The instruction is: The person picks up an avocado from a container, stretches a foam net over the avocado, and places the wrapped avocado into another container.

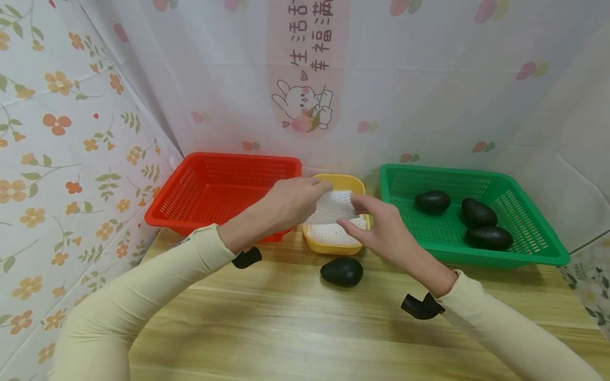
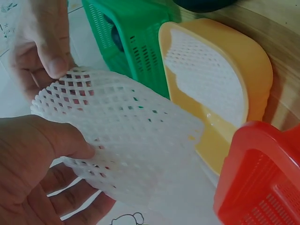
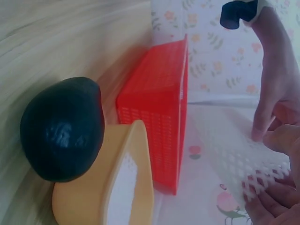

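A white foam net sleeve [image 2: 126, 117] is held up above the yellow basket [image 1: 333, 248], one hand on each side. My left hand [image 1: 293, 203] grips it with the thumb on top and the fingers underneath. My right hand [image 1: 381, 225] pinches the sleeve's other side near its end, where the mesh is spread. More white foam nets [image 1: 329, 235] lie inside the yellow basket. On the table just in front of that basket rests a dark green avocado [image 1: 342, 272], apart from both hands.
A red basket [image 1: 164, 209] stands on the left, with no contents showing. At the right, a green basket [image 1: 476, 257] holds several avocados [image 1: 431, 201]. Behind the baskets hangs a printed cloth [image 1: 229, 106]. Wood-patterned tabletop [image 1: 286, 333] extends toward me.
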`<state>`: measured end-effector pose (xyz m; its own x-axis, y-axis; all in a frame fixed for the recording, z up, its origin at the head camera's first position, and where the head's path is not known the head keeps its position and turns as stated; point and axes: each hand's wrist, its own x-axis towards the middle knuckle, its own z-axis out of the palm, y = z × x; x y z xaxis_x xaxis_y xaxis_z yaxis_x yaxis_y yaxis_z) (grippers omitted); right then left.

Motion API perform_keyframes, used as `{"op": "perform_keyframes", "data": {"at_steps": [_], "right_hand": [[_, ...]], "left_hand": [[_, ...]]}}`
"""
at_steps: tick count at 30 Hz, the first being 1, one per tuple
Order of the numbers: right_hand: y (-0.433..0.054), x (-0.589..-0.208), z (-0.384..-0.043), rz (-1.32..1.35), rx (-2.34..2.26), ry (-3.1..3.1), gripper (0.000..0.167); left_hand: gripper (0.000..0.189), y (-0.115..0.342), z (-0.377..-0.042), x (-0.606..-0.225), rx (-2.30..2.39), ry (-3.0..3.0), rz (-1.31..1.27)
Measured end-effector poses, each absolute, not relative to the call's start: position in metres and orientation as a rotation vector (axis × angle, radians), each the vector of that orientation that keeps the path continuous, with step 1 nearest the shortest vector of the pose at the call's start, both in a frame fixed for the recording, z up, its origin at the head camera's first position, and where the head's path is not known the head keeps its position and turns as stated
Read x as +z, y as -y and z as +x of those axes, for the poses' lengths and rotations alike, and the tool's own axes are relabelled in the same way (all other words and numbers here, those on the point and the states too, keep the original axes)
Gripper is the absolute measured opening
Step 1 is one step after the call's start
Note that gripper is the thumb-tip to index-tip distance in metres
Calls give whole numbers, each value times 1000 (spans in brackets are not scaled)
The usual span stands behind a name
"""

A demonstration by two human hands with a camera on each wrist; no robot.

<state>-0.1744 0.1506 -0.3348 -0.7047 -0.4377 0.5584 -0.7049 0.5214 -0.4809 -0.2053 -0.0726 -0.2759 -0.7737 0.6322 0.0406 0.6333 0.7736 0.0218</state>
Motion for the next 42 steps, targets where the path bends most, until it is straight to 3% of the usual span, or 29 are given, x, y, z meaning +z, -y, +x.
{"op": "perform_keyframes", "data": {"at_steps": [4,13,22,30,36,42], "right_hand": [[-148,-335,-178,881,1097,2480,32],[-150,-339,-185,851,1334,2456,47],[-160,-341,-186,858,1480,2459,66],[-160,-340,-185,883,1590,2529,76],[-160,-339,-183,917,1575,2593,79],[-158,-342,-182,987,1636,2500,76]], "left_hand": [[45,69,-204,-275,-134,2887,-1072],[56,72,-205,-280,-363,2686,-1120],[53,87,-203,-292,-439,2673,-863],[25,94,-197,-298,-811,2841,-926],[43,93,-195,-300,-1174,2733,-1024],[36,92,-194,-301,-1190,2672,-871]]}}
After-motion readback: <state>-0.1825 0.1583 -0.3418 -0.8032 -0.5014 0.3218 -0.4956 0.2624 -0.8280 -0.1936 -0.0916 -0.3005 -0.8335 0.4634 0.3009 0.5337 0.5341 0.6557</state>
